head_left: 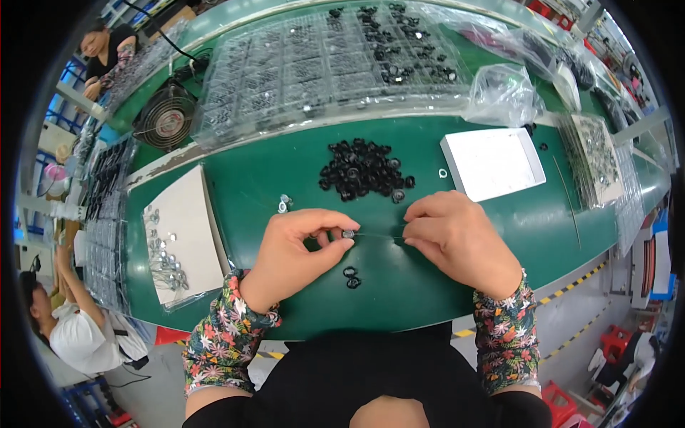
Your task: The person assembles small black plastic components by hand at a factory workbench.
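Between the thumb and index finger of my left hand [294, 246], a small round dark part with a shiny face [348, 234] is pinched. A thin, pale wire-like strand [378, 236] runs from it to my right hand [460, 235], whose thumb and fingertips are pressed together on its other end. Just below my hands lie a couple of loose black rings [352, 277] on the green tabletop [399, 299]. Beyond them is a heap of small black round parts [362, 169]. A few small silvery pieces [285, 204] sit behind my left hand.
At left lies a beige board [184, 200] bearing several silvery parts on wires. A white shallow box [496, 164] stands at right, near a thin rod [569, 200]. Clear compartment trays [285, 71] and a black fan [168, 118] line the back. Two other people work at left.
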A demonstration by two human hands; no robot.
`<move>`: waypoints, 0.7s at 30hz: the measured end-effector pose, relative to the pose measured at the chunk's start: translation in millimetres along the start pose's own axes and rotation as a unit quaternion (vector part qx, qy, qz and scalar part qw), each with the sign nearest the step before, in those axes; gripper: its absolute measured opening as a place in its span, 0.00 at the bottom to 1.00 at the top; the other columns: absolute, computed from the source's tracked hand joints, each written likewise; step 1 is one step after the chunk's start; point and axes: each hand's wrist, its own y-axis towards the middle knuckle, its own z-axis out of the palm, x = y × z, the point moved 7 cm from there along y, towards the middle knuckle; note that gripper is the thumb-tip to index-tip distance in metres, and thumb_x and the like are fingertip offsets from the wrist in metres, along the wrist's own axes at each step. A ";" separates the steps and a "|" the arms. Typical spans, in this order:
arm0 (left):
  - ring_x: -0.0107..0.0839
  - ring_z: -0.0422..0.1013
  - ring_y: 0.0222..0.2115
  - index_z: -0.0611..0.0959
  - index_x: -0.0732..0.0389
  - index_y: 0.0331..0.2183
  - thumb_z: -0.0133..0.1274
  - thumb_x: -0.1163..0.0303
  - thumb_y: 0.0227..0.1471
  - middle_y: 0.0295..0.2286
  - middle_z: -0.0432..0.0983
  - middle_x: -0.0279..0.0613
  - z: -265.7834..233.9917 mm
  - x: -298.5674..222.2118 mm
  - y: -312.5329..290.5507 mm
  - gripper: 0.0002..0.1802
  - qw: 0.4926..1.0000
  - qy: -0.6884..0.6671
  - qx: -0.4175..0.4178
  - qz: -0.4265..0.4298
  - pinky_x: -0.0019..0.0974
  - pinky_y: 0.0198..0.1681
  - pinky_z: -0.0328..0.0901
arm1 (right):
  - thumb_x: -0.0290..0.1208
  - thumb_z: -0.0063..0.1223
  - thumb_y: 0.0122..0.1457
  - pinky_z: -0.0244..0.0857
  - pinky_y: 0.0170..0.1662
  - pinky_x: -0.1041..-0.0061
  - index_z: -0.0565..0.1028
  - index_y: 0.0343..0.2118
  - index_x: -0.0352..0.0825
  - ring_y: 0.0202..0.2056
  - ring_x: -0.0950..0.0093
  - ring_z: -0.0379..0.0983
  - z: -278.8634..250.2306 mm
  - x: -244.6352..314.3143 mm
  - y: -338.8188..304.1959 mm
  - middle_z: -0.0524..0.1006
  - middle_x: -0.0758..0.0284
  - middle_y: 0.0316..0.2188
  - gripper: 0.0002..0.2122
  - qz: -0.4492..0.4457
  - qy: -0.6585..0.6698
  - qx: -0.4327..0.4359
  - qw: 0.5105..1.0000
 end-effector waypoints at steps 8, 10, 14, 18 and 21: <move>0.39 0.70 0.31 0.82 0.59 0.32 0.60 0.77 0.41 0.30 0.74 0.39 22.9 -5.4 -10.6 0.10 0.953 0.279 0.068 0.093 0.38 0.36 0.65 | 0.20 0.59 0.44 0.68 0.40 0.66 0.77 0.27 0.32 0.36 0.62 0.73 -11.2 -7.0 -16.9 0.76 0.63 0.33 0.06 0.079 -0.025 0.000 0.997; 0.39 0.70 0.31 0.82 0.59 0.32 0.60 0.77 0.41 0.30 0.74 0.39 23.2 -5.8 -11.9 0.10 0.947 0.298 0.074 0.098 0.39 0.36 0.65 | 0.19 0.59 0.44 0.68 0.40 0.66 0.77 0.27 0.31 0.36 0.62 0.73 -12.4 -1.6 -8.2 0.76 0.63 0.33 0.06 0.066 -0.026 -0.001 0.997; 0.40 0.70 0.32 0.83 0.59 0.33 0.59 0.75 0.42 0.29 0.74 0.39 24.1 -8.9 -19.1 0.10 0.937 0.322 0.099 0.094 0.39 0.36 0.66 | 0.18 0.57 0.44 0.68 0.38 0.67 0.77 0.27 0.31 0.35 0.62 0.73 -6.8 7.7 8.8 0.76 0.63 0.31 0.05 0.014 -0.025 0.023 0.999; 0.41 0.72 0.32 0.83 0.59 0.33 0.59 0.76 0.42 0.30 0.76 0.41 12.0 -20.1 -18.1 0.11 0.942 0.308 0.066 0.117 0.39 0.38 0.67 | 0.18 0.56 0.44 0.68 0.36 0.66 0.77 0.26 0.31 0.34 0.61 0.73 -1.8 -0.1 16.3 0.76 0.63 0.29 0.05 0.017 -0.071 0.052 0.996; 0.39 0.73 0.33 0.83 0.61 0.32 0.56 0.80 0.43 0.29 0.78 0.43 -28.9 -42.4 -12.8 0.09 0.925 0.327 -0.114 0.156 0.37 0.37 0.67 | 0.19 0.55 0.44 0.67 0.35 0.66 0.76 0.24 0.30 0.33 0.60 0.72 -5.2 -8.6 22.9 0.75 0.62 0.27 0.03 0.064 -0.102 0.023 0.992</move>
